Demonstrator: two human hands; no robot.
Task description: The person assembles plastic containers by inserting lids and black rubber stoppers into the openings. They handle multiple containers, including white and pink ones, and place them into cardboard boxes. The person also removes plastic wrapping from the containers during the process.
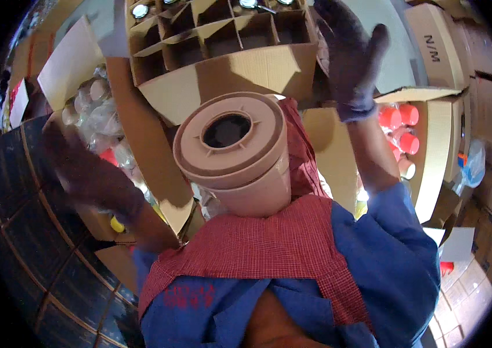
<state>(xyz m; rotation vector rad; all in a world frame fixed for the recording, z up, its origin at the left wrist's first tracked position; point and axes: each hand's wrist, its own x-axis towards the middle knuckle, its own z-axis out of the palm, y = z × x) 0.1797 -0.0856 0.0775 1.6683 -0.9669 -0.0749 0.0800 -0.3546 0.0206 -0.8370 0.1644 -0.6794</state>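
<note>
While your right hand [353, 55], in a dark purplish-grey fabric glove, is reaching up beside the right edge of the divided brown cardboard carton [246, 72], its fingers are standing apart, one spreading well away on the right side; contact with the carton: cannot tell. That divided carton is standing ahead of you at the top of the view, its front wall facing you, with round silver-coloured caps [140, 10] showing in some of its farther compartments. Your left hand [92, 177], in a matching dark glove, is appearing as a blur over the open left-hand carton of clear plastic bottles [86, 107]; whether its fingers are apart or together, you cannot tell. A dusky-pink round plastic tub [252, 194] with a dark central opening in its lid is sitting between your forearms, just ahead of your red checked cloth apron [252, 240]. To your right, red screw caps [391, 118] are showing inside another open carton.
</note>
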